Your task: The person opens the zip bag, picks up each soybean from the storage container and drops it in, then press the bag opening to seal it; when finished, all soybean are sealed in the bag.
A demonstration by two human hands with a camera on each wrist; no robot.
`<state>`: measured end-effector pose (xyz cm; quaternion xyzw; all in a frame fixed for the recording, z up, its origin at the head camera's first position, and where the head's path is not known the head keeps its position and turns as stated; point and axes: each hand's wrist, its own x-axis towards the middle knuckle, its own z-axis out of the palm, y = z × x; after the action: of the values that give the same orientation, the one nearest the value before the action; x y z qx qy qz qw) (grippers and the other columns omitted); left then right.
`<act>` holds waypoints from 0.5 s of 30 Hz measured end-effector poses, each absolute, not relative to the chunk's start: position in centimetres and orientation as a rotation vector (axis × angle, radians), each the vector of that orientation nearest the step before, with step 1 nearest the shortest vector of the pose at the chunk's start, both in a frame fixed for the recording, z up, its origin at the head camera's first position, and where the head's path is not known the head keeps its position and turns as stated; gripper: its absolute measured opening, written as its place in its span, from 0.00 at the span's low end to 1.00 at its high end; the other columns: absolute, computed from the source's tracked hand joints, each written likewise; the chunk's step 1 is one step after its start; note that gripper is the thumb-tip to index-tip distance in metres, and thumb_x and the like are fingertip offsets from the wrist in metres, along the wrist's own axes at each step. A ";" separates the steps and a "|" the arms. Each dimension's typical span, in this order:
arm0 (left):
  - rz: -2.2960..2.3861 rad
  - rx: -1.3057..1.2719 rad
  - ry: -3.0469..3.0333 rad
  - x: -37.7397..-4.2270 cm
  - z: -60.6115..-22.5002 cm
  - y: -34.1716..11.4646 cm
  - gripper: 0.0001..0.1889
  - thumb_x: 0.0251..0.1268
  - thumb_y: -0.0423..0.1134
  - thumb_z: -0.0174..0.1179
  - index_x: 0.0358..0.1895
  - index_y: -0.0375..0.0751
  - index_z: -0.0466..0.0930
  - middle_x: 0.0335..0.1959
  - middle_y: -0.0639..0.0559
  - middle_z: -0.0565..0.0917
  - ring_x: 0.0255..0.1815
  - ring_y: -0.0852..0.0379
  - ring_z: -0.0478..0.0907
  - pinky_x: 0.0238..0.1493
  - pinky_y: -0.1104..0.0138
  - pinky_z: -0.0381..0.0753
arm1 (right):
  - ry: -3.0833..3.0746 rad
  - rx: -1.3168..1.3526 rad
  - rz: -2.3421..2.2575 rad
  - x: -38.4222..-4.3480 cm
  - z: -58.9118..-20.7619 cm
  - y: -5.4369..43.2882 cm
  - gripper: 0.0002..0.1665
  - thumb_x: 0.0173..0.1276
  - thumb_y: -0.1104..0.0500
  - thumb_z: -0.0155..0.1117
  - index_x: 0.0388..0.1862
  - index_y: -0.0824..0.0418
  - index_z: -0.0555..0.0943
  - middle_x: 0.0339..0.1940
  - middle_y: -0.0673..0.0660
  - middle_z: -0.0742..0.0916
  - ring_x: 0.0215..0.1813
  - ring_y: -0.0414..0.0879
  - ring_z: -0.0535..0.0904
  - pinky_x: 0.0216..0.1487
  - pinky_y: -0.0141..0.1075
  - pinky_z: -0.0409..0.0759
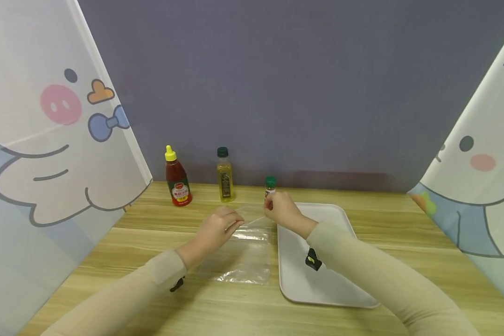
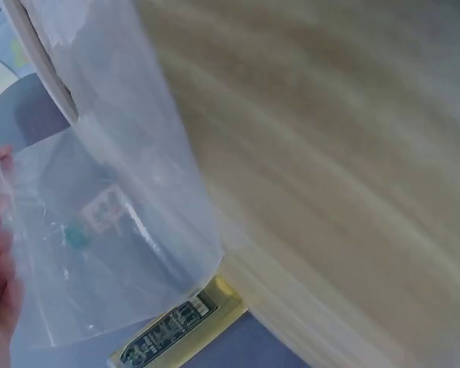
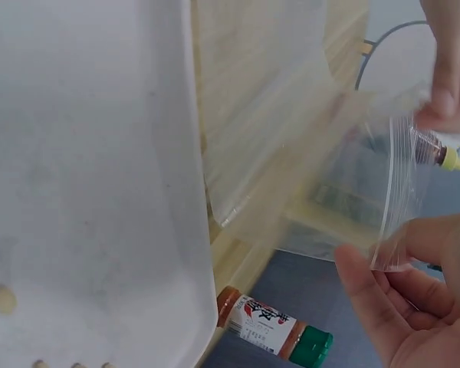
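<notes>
1. Our left hand (image 1: 218, 229) pinches one end of the top edge of a clear, flat plastic zip bag (image 1: 248, 261), thumb and fingers closed together.
2. Our right hand (image 1: 284, 210) pinches the other end of that edge, its fingers likewise closed.
3. We have the bag over the wood-grain surface (image 1: 143, 242), just left of a white rectangular tray with rounded corners (image 1: 300, 282).
4. Beyond it we see a red squeeze bottle with a yellow cap (image 1: 178, 184), a clear bottle of yellow liquid (image 1: 225, 179), and a small green-capped jar (image 1: 270, 182), partly hidden by our right hand.
</notes>
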<state>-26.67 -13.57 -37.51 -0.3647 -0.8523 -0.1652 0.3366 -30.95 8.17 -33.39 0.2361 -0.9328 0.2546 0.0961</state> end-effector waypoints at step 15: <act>-0.786 -0.482 -2.568 -26.5 -36.5 -14.0 0.11 0.60 0.31 0.65 0.46 0.36 0.86 0.49 0.42 0.86 0.49 0.45 0.84 0.54 0.55 0.83 | -2.691 0.738 0.869 -30.1 -34.0 8.7 0.03 0.56 0.69 0.64 0.27 0.64 0.83 0.23 0.53 0.85 0.28 0.41 0.77 0.29 0.28 0.78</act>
<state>-26.46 -14.03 -36.50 -0.1728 -0.9211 -0.2821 0.2053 -30.14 8.75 -33.96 0.2511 -0.9152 0.2957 0.1093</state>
